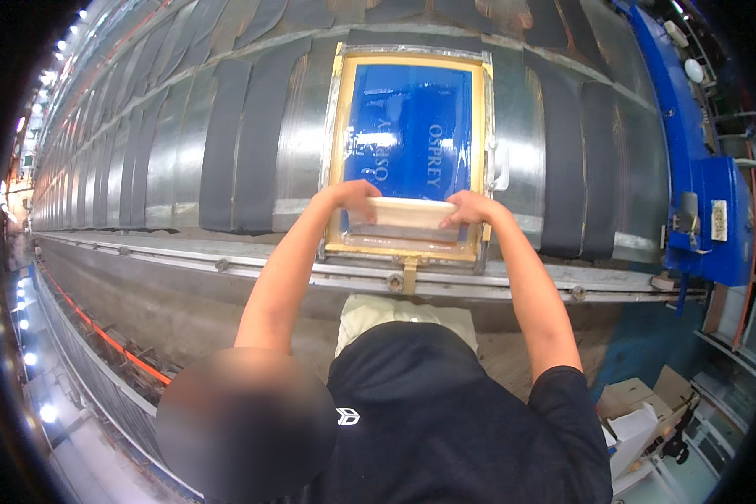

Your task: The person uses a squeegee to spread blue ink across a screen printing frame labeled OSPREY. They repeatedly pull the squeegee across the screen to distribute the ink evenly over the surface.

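Over the long metal table, I watched the pale bar cross the lower part of a yellow-edged frame, left hand and right hand each gripping one end, presumably to keep it level; dark strips flanked the frame.

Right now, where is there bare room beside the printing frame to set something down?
Bare metal shows between the frame and the nearest left dark panel, and between the frame and the nearest right dark panel, though a handle juts in there. The frame's near end is crowded: the left hand and right hand grip the pale bar.
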`<act>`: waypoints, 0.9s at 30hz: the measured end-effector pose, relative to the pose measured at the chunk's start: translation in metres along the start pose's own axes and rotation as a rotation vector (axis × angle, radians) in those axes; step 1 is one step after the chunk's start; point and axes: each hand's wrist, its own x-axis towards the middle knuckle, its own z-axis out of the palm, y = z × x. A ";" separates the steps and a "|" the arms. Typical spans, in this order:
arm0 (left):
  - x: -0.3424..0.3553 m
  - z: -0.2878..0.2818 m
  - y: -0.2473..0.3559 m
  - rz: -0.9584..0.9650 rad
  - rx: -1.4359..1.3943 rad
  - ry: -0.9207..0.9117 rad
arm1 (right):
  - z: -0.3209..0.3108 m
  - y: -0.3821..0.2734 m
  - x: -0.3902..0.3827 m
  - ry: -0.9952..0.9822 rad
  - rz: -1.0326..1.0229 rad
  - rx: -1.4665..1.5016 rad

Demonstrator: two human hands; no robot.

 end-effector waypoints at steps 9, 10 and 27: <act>0.025 -0.179 0.034 0.176 0.096 0.292 | -0.174 -0.048 0.032 0.390 -0.159 -0.286; 0.031 -0.197 0.033 0.166 0.081 0.405 | -0.191 -0.061 0.037 0.507 -0.169 -0.281; -0.027 0.020 0.035 0.256 0.263 1.019 | 0.029 -0.003 -0.005 1.017 -0.324 -0.237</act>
